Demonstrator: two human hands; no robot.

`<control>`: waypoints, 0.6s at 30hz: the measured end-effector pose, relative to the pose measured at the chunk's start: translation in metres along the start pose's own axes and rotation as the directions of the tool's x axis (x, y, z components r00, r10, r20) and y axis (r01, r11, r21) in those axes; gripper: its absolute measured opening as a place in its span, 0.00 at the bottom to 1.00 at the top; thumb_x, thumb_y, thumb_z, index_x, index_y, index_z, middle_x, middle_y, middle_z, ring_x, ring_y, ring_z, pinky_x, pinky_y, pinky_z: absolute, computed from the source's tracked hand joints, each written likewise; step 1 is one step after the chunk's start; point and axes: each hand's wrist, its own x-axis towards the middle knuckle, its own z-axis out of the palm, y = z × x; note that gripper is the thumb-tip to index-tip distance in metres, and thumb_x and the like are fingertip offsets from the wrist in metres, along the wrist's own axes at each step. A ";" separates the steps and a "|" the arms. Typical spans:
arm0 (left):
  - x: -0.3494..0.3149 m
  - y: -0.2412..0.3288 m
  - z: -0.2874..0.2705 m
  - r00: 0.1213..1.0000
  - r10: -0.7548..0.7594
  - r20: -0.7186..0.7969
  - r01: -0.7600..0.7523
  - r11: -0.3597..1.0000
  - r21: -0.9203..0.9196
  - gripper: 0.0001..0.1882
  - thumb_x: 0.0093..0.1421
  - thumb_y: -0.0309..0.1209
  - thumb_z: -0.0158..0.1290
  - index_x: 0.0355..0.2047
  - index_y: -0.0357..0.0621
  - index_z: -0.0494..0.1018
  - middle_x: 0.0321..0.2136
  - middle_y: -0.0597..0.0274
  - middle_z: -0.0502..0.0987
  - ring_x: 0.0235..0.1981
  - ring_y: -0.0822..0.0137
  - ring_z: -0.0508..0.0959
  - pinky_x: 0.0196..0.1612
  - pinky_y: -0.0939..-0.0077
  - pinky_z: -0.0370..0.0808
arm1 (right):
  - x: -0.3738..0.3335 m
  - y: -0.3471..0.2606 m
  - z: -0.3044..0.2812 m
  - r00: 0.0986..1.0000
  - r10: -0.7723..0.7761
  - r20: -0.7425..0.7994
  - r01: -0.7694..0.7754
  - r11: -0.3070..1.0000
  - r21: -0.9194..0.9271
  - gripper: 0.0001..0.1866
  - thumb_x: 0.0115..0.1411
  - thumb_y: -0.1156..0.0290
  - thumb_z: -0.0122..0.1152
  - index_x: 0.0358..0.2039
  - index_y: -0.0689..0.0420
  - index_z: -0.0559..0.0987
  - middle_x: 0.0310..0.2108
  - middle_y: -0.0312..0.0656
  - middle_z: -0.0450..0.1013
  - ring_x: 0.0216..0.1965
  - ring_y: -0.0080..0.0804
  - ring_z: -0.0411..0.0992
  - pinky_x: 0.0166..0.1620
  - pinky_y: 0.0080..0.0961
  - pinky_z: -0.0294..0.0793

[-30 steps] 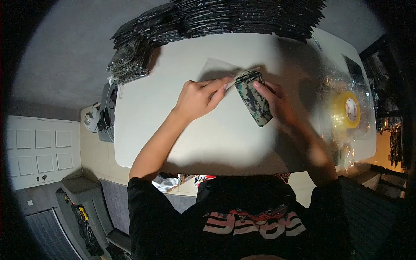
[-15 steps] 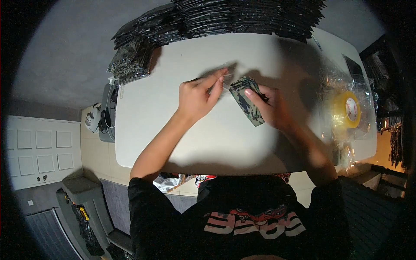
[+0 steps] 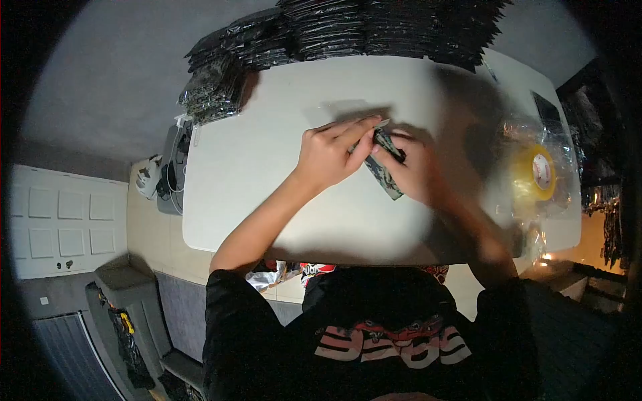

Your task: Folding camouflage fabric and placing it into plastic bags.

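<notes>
Apparently, from my remote seat, the folding is done: one camo bundle (image 3: pixel 386 180), narrow and flat, is over the table's (image 3: pixel 234 154) middle, clamped in the right hand (image 3: pixel 418 170). Its upper end I judge not yet finished. There the left hand (image 3: pixel 334 157) has its fingers bunched beside one pale sliver (image 3: pixel 382 123); whether they grip it, I can't tell. I count one tape roll (image 3: pixel 525 175) on the table's right, one clear-wrapped stack (image 3: pixel 204 97) at its far-left corner, and uncountable black packs (image 3: pixel 394 30) along its far edge.
</notes>
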 end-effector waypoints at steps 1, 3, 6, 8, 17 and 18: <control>0.000 0.003 0.000 1.000 0.005 0.000 -0.005 1.000 0.000 0.13 0.63 0.26 0.60 0.48 0.43 0.84 0.35 0.54 0.87 0.29 0.60 0.88 0.33 0.70 0.84 | -0.001 0.001 0.002 0.984 -0.149 -0.100 0.143 0.988 -0.065 0.18 0.67 0.57 0.65 0.40 0.62 0.83 0.38 0.47 0.80 0.34 0.42 0.81 0.38 0.35 0.77; 0.000 0.006 0.001 0.992 -0.120 0.043 0.122 0.991 -0.059 0.12 0.63 0.26 0.60 0.47 0.42 0.84 0.37 0.54 0.87 0.33 0.57 0.88 0.37 0.69 0.84 | -0.001 0.004 0.002 0.971 -0.213 -0.109 0.202 0.974 -0.098 0.18 0.67 0.57 0.66 0.40 0.62 0.83 0.42 0.48 0.80 0.37 0.47 0.81 0.39 0.37 0.77; 0.001 0.004 0.007 0.999 -0.042 -0.015 0.041 0.996 -0.074 0.11 0.65 0.26 0.59 0.46 0.41 0.84 0.42 0.53 0.87 0.40 0.55 0.88 0.46 0.65 0.84 | -0.003 -0.001 -0.002 0.949 -0.297 -0.110 0.281 0.949 -0.141 0.17 0.66 0.58 0.66 0.39 0.62 0.83 0.43 0.50 0.79 0.38 0.54 0.80 0.40 0.41 0.78; 0.002 -0.001 0.008 0.998 0.027 -0.053 -0.029 0.999 -0.044 0.11 0.64 0.28 0.59 0.46 0.44 0.85 0.43 0.56 0.87 0.43 0.56 0.87 0.49 0.64 0.83 | -0.004 -0.003 -0.002 0.942 -0.319 -0.106 0.303 0.941 -0.149 0.16 0.66 0.59 0.66 0.38 0.61 0.84 0.40 0.50 0.80 0.37 0.55 0.80 0.39 0.42 0.78; -0.008 0.004 0.012 0.951 0.307 0.029 -0.308 0.947 0.089 0.21 0.52 0.36 0.66 0.49 0.59 0.85 0.57 0.71 0.81 0.65 0.62 0.75 0.74 0.47 0.61 | 0.001 0.022 0.014 0.970 0.232 -0.075 -0.105 0.677 0.728 0.14 0.71 0.64 0.57 0.39 0.62 0.84 0.31 0.42 0.82 0.34 0.25 0.78 0.41 0.27 0.77; -0.008 0.004 0.013 0.941 0.337 0.033 -0.338 0.938 0.075 0.21 0.52 0.36 0.66 0.48 0.60 0.85 0.57 0.71 0.82 0.65 0.62 0.75 0.74 0.47 0.61 | 0.001 0.026 0.015 0.972 0.235 -0.005 -0.145 0.617 0.773 0.13 0.71 0.67 0.56 0.44 0.61 0.84 0.37 0.39 0.82 0.39 0.27 0.79 0.44 0.27 0.77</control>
